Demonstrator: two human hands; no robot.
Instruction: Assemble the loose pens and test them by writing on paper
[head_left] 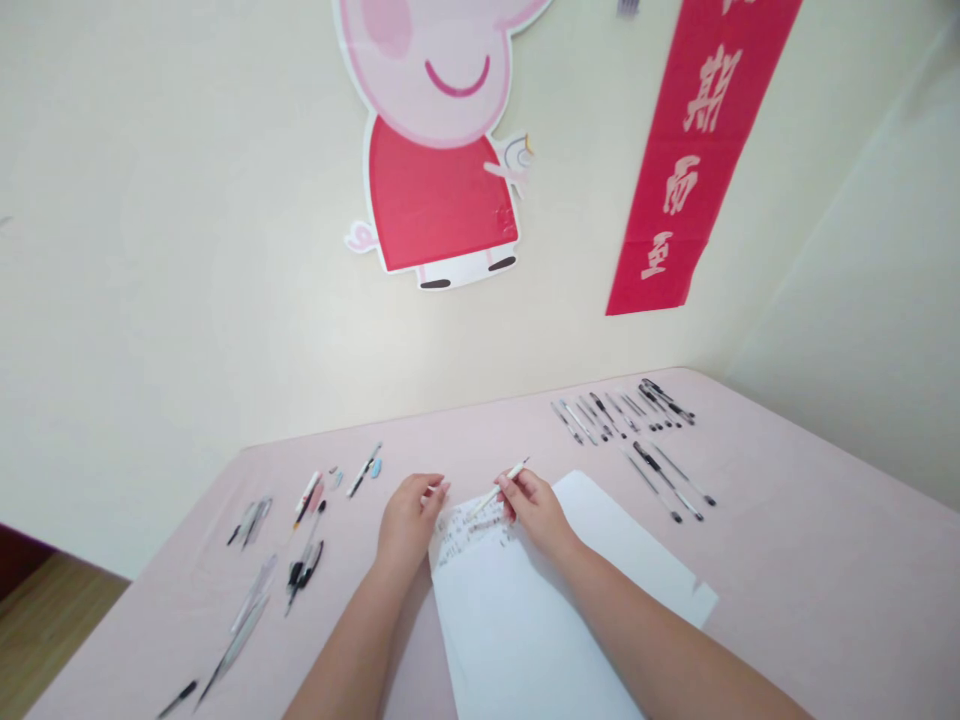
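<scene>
My right hand (536, 510) pinches a slim white pen (501, 487) above the top of the paper. Its dark tip points up and away to the right. To the left, beside the paper's top corner, is my left hand (409, 520), its thumb and fingers curled close together. Whatever they may hold is too small to make out. Between and below both hands lie white paper sheets (525, 630). Dark handwriting or scribbles (469, 530) cover the strip at the top of the upper sheet.
Several pens and refills (600, 415) lie in a row at the back right, with black-tipped refills (667, 480) in front. Pen parts (304, 570) are scattered on the left of the pink table (810, 560). A pig cutout (442, 190) and red banner (675, 190) hang on the wall.
</scene>
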